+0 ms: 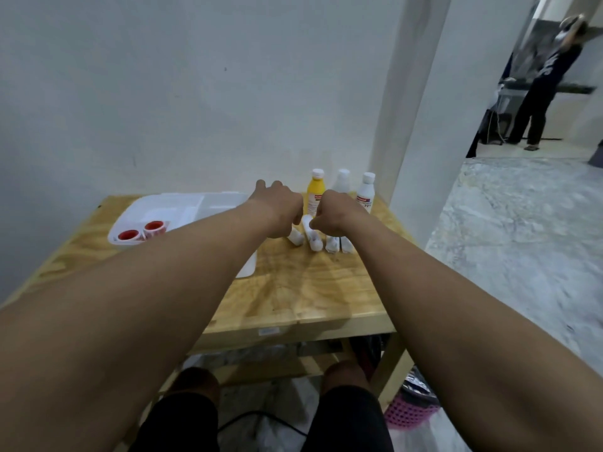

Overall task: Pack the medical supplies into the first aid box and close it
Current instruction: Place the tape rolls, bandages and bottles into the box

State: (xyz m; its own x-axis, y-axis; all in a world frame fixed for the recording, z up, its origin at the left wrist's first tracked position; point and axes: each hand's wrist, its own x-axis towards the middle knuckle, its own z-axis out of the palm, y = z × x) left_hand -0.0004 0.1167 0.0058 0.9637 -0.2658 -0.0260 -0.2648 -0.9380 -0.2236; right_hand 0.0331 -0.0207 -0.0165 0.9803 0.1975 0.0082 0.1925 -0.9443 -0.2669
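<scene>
Curled over white bandage rolls (312,238) on table (293,295): left hand (277,207), right hand (332,213); unclear whether gripping.
Open first aid box (195,203) just left, holding two red-cored tape rolls (129,235); three bottles (316,194) behind.

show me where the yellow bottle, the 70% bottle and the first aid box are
yellow bottle (316,190), head view, on its yellow body
70% bottle (364,201), head view, on its label
first aid box (182,207), head view, on its bare inner floor
</scene>
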